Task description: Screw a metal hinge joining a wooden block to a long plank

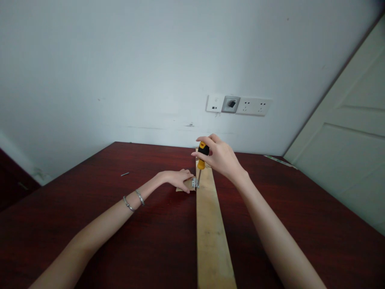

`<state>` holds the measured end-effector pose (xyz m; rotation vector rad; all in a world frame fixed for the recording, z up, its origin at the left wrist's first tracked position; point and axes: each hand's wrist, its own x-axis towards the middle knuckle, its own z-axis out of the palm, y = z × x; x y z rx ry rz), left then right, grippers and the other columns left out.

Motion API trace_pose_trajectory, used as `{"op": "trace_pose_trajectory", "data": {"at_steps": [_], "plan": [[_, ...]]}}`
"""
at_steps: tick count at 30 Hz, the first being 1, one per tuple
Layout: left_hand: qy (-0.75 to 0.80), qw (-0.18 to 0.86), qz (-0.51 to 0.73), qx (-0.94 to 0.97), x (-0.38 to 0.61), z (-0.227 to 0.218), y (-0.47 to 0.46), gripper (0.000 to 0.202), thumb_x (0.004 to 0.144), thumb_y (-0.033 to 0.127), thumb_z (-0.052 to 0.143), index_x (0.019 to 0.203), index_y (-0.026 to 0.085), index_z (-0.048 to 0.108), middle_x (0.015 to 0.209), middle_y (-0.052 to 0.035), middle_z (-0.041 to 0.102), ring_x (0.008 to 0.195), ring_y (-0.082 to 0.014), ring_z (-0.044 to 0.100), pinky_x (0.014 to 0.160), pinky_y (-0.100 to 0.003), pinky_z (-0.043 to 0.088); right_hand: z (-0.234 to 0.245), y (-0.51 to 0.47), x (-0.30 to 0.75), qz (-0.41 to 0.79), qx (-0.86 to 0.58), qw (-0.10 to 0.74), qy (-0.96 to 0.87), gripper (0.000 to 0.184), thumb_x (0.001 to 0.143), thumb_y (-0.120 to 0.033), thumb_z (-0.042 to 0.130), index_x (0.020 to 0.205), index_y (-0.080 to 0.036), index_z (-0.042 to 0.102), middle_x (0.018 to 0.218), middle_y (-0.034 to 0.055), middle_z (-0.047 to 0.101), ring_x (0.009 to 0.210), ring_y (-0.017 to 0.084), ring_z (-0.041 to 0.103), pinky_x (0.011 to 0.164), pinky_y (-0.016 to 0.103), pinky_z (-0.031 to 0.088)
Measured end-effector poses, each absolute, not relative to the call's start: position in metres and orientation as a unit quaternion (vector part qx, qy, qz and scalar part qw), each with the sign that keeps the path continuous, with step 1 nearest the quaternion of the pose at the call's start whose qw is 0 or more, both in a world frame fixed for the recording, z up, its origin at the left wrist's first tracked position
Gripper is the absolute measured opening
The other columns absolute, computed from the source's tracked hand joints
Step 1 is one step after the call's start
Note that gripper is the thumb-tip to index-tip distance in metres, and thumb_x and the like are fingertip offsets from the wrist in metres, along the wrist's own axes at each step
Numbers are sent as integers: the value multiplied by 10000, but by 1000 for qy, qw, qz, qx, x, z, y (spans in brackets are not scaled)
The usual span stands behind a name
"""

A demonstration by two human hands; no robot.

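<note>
A long, pale wooden board lies on the dark red table, running away from me. A small silver metal hinge sits at its left edge, between it and a short wooden piece. My left hand rests over that short piece, thumb and fingers on either side, holding it against the board. Above the board, the fingers and thumb of my right hand are closed round the yellow-and-black handle of a screwdriver. Its shaft points down, the tip at the hinge; any screw there is too small to make out.
On the table, a small thin metal piece lies to the left. A flat pale strip is at the far right edge. Behind stands a white wall with sockets, one with a black plug. A white panelled door is at right.
</note>
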<state>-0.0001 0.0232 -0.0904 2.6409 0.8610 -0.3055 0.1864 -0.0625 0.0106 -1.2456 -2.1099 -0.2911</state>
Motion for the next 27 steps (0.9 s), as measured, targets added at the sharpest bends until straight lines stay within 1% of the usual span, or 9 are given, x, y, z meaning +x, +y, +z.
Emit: {"op": "trace_pose_trajectory", "data": {"at_steps": [2, 6, 8, 12, 14, 16, 18, 23, 27], "plan": [[306, 171, -109, 930, 0, -90, 23, 823, 694, 618, 598, 1363, 184, 396, 1295, -117, 430, 1172, -294, 403, 991, -364, 354, 10, -62, 187, -108, -467, 338, -810, 359, 870, -354, 520, 1198, -214, 559, 1074, 97, 599, 749, 190, 589, 687, 319, 455], [301, 171, -110, 932, 0, -90, 23, 820, 692, 615, 601, 1362, 187, 399, 1279, -116, 441, 1164, -293, 407, 989, -373, 355, 12, -64, 185, -91, -431, 335, -833, 497, 818, -212, 522, 1310, -177, 460, 1142, 102, 596, 866, 208, 599, 717, 310, 461], [303, 169, -114, 931, 0, -91, 24, 813, 690, 611, 604, 1354, 184, 409, 1269, -115, 445, 1161, -292, 408, 988, -372, 356, 13, -66, 184, -108, -436, 325, -832, 482, 811, -234, 539, 1288, -192, 483, 1152, 94, 597, 887, 219, 601, 701, 308, 454], [299, 171, -109, 933, 0, -92, 25, 818, 691, 605, 608, 1351, 163, 416, 1266, -121, 440, 1165, -290, 406, 987, -361, 359, 14, -67, 186, -123, -472, 317, -813, 352, 861, -404, 534, 1160, -223, 578, 1066, 76, 623, 713, 182, 593, 633, 306, 432], [296, 174, -106, 933, 0, -92, 25, 820, 693, 608, 607, 1354, 165, 411, 1265, -121, 439, 1161, -285, 410, 988, -357, 359, 15, -66, 187, -102, -460, 327, -819, 328, 872, -348, 519, 1167, -214, 564, 1066, 75, 629, 753, 185, 598, 665, 304, 441], [298, 172, -108, 933, 0, -92, 25, 823, 691, 613, 607, 1357, 174, 405, 1266, -118, 438, 1161, -286, 411, 990, -361, 358, 15, -67, 187, -87, -442, 334, -828, 370, 849, -255, 518, 1215, -203, 523, 1095, 79, 627, 894, 214, 598, 724, 309, 451], [301, 168, -112, 932, -1, -92, 25, 824, 693, 617, 602, 1360, 177, 401, 1271, -120, 435, 1166, -291, 410, 991, -369, 357, 15, -67, 187, -90, -438, 330, -831, 419, 820, -246, 541, 1235, -202, 500, 1120, 86, 616, 998, 244, 572, 746, 319, 455], [304, 167, -113, 931, -1, -91, 24, 814, 700, 624, 594, 1359, 190, 397, 1283, -114, 431, 1170, -288, 409, 978, -359, 368, 11, -62, 187, -105, -474, 326, -811, 339, 845, -391, 552, 1139, -220, 559, 1074, 94, 585, 780, 204, 591, 677, 325, 457], [302, 168, -112, 932, -1, -92, 24, 801, 696, 625, 600, 1353, 214, 397, 1277, -102, 438, 1178, -279, 404, 985, -346, 362, 10, -59, 187, -62, -434, 356, -825, 400, 833, -255, 529, 1227, -193, 499, 1111, 97, 598, 874, 214, 603, 783, 339, 463]]}}
